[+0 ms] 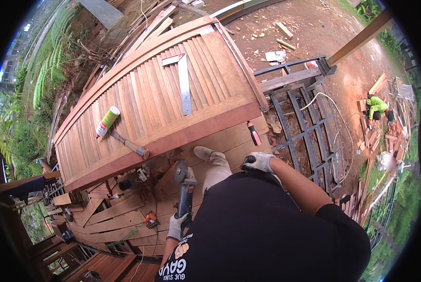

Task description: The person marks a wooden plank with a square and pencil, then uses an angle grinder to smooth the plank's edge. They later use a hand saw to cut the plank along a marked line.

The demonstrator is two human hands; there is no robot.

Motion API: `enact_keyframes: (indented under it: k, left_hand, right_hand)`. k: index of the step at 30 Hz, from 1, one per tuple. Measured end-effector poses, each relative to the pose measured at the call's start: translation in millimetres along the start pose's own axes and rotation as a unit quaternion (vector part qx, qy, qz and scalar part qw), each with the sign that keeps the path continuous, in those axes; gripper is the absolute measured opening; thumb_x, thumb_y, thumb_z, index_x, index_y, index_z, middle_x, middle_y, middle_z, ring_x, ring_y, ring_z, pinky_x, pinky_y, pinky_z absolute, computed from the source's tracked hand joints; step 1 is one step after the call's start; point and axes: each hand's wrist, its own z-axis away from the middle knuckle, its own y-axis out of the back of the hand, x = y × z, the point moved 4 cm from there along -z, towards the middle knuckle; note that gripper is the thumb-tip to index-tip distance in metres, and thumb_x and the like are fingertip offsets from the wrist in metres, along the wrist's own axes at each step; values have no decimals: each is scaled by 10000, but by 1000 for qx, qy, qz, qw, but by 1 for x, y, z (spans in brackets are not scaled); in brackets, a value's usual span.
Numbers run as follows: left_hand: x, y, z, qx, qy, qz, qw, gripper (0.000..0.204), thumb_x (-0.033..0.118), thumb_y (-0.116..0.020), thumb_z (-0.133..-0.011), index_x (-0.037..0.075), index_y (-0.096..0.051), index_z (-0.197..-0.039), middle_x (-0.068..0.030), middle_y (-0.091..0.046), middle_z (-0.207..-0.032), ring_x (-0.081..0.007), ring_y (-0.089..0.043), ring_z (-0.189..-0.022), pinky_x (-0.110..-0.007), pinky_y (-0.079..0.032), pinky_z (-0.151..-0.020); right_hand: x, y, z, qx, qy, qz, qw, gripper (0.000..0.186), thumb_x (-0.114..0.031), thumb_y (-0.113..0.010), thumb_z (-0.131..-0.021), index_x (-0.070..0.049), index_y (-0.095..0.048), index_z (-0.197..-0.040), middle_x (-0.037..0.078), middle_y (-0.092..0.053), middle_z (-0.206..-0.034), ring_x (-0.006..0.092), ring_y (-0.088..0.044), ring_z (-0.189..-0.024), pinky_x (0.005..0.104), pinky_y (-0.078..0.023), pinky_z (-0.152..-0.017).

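Observation:
My left hand (176,226), in a pale glove, is closed round the body of an angle grinder (186,199). The grinder points away from me, its disc (180,172) close to the near edge of a louvred wooden panel (149,101). By my right thigh, my right hand (261,162) is curled, its glove pale on the back and dark at the fingers. Whatever its fingers may hold is hidden. On the panel lie a metal try square (185,84), a white, green and red bottle (108,122) and a hammer (130,144).
A pink-and-black tool (254,134) is beside the panel's near right corner. Dark metal grating (304,131) lies to the right. An orange power tool (150,219) and wood pieces rest on the plank floor (121,218). A person in a bright green top (377,107) crouches far right.

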Motion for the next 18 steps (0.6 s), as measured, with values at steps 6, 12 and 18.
enact_keyframes:
  k: [6, 12, 18]
  left_hand:
    - [73, -97, 34, -105, -64, 155, 980, 362, 93, -786, -829, -14, -632, -1138, -100, -719, -942, -178, -694, -731, -292, -554, -631]
    - [116, -178, 39, -166, -243, 177, 939, 500, 202, -809, -816, -18, -599, -1213, -74, -691, -1085, -134, -649, -933, -286, -534, -834]
    - [189, -210, 72, -278, -285, 171, 901, 494, 194, -784, -850, 22, -516, -1228, -54, -668, -1045, -113, -625, -948, -287, -524, -860]
  right_hand:
    - [-52, -41, 11, -136, 156, -173, 963, 502, -416, -638, -944, -52, -600, -1287, 143, -659, -1191, 279, -640, -1105, 361, -519, -935]
    - [-58, -52, 22, -37, 248, -463, 851, 544, -454, -570, -981, -25, -530, -1314, 150, -619, -1211, 289, -643, -1073, 402, -547, -911]
    - [-86, -11, 96, 133, 393, -587, 695, 619, -579, -424, -1013, -39, -496, -1307, 164, -655, -1118, 297, -680, -963, 435, -575, -861]
